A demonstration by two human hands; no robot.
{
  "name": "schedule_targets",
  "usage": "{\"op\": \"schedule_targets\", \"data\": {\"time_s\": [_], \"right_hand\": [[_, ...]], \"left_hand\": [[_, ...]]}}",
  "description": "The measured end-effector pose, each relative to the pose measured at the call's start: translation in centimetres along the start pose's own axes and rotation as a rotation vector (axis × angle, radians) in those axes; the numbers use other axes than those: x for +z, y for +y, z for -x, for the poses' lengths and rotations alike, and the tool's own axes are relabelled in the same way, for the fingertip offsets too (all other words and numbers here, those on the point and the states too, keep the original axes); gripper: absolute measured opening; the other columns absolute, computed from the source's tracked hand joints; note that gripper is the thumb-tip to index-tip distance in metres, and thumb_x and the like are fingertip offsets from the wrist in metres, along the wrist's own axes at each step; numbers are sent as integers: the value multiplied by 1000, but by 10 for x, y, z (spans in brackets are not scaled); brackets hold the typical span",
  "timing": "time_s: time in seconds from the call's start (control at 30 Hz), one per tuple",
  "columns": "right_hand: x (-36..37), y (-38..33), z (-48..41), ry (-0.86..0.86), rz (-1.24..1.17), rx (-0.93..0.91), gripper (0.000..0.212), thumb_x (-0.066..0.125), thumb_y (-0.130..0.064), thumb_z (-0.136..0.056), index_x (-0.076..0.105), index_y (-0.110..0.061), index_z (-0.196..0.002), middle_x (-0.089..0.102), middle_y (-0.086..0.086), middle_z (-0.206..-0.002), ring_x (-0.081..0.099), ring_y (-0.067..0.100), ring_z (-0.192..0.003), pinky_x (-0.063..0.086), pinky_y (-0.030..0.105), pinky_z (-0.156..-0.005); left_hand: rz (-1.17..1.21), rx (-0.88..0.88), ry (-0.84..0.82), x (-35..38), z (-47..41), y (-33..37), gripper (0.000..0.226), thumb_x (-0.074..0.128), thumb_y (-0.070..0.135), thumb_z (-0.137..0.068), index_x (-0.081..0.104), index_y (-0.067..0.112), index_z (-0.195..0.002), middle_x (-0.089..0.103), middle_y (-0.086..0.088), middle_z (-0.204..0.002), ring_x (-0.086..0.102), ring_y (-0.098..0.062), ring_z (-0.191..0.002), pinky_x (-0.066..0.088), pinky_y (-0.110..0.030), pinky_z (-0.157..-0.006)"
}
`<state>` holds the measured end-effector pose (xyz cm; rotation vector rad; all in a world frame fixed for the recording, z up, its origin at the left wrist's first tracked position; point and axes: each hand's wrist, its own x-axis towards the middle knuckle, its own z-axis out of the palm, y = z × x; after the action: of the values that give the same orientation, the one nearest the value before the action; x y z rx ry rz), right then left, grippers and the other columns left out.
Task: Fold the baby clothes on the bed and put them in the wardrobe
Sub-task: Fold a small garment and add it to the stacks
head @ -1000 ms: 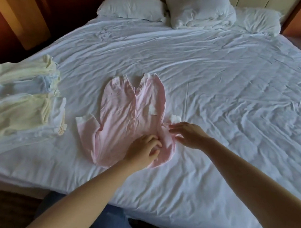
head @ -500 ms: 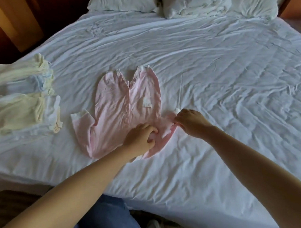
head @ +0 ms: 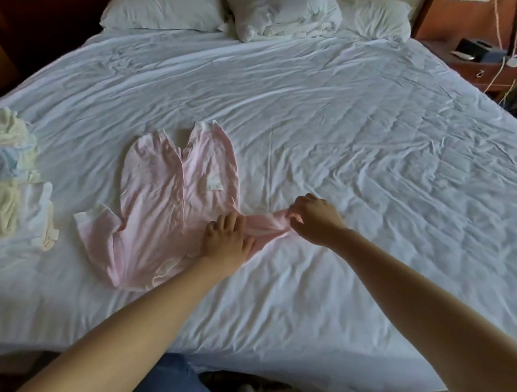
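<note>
scene: pink romper [head: 155, 205] lies flat on the white bed [head: 351, 128], near the front edge and left of centre, with its legs pointing toward the pillows [head: 283, 13].
left hand: left hand [head: 226, 241] rests on the romper's body where the near sleeve [head: 267, 227] starts. Fingers are side by side and lightly bent, pressing the cloth down. I see no fold gripped.
right hand: right hand [head: 314, 220] has its fingers curled, pinching the cuff end of that sleeve.
change, sleeve: 0.5 s ago it was bunched against the body. Now it is drawn out straight to the right and lies taut between the two hands.
change, hands: they were almost touching before and are now apart, with the sleeve spanning the gap. The right hand has shifted outward. The left sits at about the same spot on the garment.
change, right fingers: 1.0 s ago they lay straight on the cloth. Now they are closed on the cuff.
unchanged: far sleeve [head: 97, 225] stays spread to the left, and the white label patch [head: 213, 182] still faces up on one leg.
stack: folded baby clothes [head: 13, 186] sit at the bed's left edge, well apart from the romper.
view: a nightstand [head: 487, 64] now shows at top right.
</note>
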<state>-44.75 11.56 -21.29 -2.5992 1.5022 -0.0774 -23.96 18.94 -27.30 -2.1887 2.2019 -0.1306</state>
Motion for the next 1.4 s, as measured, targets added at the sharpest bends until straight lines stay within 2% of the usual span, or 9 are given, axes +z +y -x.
{"op": "schedule_targets", "data": {"time_s": [0.17, 0.33, 0.43, 0.6, 0.8, 1.0, 1.17, 1.27, 1.4], "right_hand": [[14, 6, -7, -59, -61, 182, 49, 54, -30, -92, 46, -25, -140, 49, 3, -137, 39, 24, -130, 33, 37, -104], [9, 13, -13, -18, -231, 361, 21, 59, -31, -81, 66, -21, -98, 61, 2, -99, 58, 23, -95, 48, 32, -75], [-2, 15, -18, 76, -543, 475, 10, 62, -20, -76, 58, -12, -78, 53, 1, -71, 52, 20, -69, 41, 28, -59], [-28, -12, -15, 57, -952, 515, 7, 57, -14, -82, 61, -12, -88, 65, 4, -70, 62, 16, -49, 50, 25, -45], [-50, -84, -30, 40, -1070, 416, 6, 59, -14, -82, 62, -10, -85, 65, 3, -66, 62, 14, -46, 45, 20, -44], [-33, -167, -40, -195, -1120, 273, 19, 63, -24, -89, 63, -6, -95, 66, 13, -72, 61, 18, -52, 46, 21, -48], [-2, -184, -38, -164, -1051, 203, 21, 55, -28, -95, 67, -11, -95, 71, 7, -73, 59, 20, -54, 45, 27, -48], [23, -169, -37, 147, -717, 162, 15, 54, -18, -89, 69, -21, -91, 74, -1, -85, 67, 19, -76, 54, 36, -71], [43, -158, -26, 164, -431, -8, 30, 53, -11, -87, 70, -22, -110, 67, -5, -117, 59, 15, -110, 47, 30, -94]], "left_hand": [[128, -27, 40, 10, 7, 3, 72, 28, 58, -81, 62, 12, -125, 61, -6, -126, 63, -28, -100, 49, -38, -82], [148, -20, -29, 9, 9, 8, 104, 6, 74, -74, 29, 9, -151, 24, -11, -160, 32, -30, -142, 25, -43, -114], [207, -19, 63, 12, 8, 12, 114, 21, 86, -69, 42, 4, -145, 35, -17, -154, 36, -33, -141, 31, -48, -112], [303, 5, -168, 4, 1, 5, 125, 19, 95, -55, 14, 17, -153, 8, -6, -163, 2, -21, -150, 8, -42, -121], [1263, -198, -253, -27, -3, -36, 59, 28, 58, -100, 62, 14, -118, 63, 1, -118, 56, -18, -118, 38, -31, -98], [1857, -574, -309, -45, 20, -97, 69, 26, 74, -91, 56, 21, -124, 68, -14, -115, 67, -28, -103, 55, -40, -85], [1658, -735, -185, -29, 32, -131, 59, 73, 55, -75, 64, 15, -117, 66, -15, -119, 64, -29, -107, 50, -42, -98], [1414, -682, 3, -14, 32, -138, 44, 76, 17, -76, 65, 1, -115, 65, -22, -118, 63, -22, -102, 46, -27, -92], [1070, -619, 185, -15, 40, -139, 26, 70, 16, -83, 69, 18, -109, 68, 6, -104, 60, -10, -92, 36, -5, -73]]}}
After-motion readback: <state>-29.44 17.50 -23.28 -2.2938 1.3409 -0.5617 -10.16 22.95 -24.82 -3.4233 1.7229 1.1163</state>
